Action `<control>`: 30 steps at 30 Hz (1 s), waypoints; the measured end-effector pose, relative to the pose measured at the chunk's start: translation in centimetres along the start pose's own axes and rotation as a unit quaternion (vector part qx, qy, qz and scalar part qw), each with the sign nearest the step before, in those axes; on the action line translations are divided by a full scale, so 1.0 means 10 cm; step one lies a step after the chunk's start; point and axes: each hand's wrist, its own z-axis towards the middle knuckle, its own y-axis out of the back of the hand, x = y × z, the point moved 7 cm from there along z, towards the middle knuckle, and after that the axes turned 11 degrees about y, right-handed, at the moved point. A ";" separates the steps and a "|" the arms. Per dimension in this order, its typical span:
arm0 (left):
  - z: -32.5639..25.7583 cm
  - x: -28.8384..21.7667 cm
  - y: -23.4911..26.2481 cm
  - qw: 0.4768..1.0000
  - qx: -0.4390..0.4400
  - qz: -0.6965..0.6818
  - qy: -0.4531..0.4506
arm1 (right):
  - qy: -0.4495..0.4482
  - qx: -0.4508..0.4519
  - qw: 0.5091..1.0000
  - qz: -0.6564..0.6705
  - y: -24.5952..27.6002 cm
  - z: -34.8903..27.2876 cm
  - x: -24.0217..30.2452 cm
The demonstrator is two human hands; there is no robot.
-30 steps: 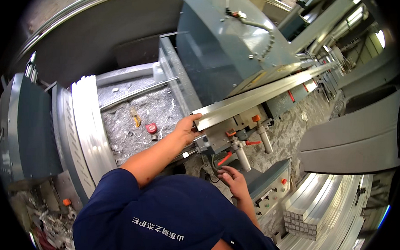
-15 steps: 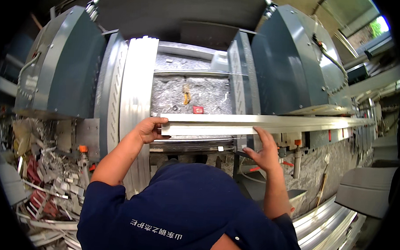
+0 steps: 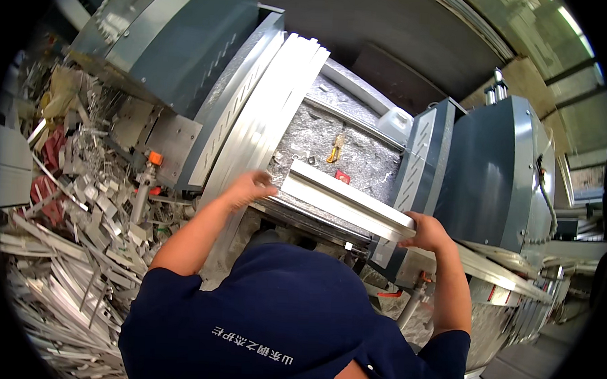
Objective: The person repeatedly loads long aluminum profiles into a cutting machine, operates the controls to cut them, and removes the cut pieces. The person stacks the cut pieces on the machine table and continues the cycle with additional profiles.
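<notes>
A silvery metal profile (image 3: 343, 203) with a lengthwise groove lies slanted over the front of the machine bed. My right hand (image 3: 429, 233) is closed around it, with the thumb below and fingers over the upper side. At the profile's left end, my left hand (image 3: 251, 188) hovers just short of it. Its fingers are curved and apart, holding nothing, slightly blurred. Past my right hand runs a long pale bar (image 3: 503, 271); my hand hides whether it is the same piece. A bundle of bright profiles (image 3: 269, 113) lies to the left of the bed.
Dark machine housings flank the bed on the left (image 3: 195, 42) and right (image 3: 483, 177). A yellow-handled tool (image 3: 334, 149) and a red item (image 3: 342, 177) rest on the chip-covered bed (image 3: 313, 132). A heap of metal offcuts (image 3: 76, 268) fills the left side. An orange-topped clamp (image 3: 146, 182) stands beside it.
My left hand has let go of the profile's end and opened. My right hand has gone from open fingers at the front edge to a grip. The view has turned, so everything appears tilted.
</notes>
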 end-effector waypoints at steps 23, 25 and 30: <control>0.17 0.05 -1.78 0.865 0.244 -0.438 -0.036 | 0.003 0.180 0.976 0.122 -0.13 0.66 0.39; 0.04 0.01 -1.40 0.865 0.201 -0.454 -0.066 | 0.024 0.177 0.979 0.103 -0.04 0.80 0.79; -0.07 0.12 -0.44 0.871 0.112 -0.460 -0.128 | 0.069 0.190 0.970 0.136 -0.03 1.25 1.80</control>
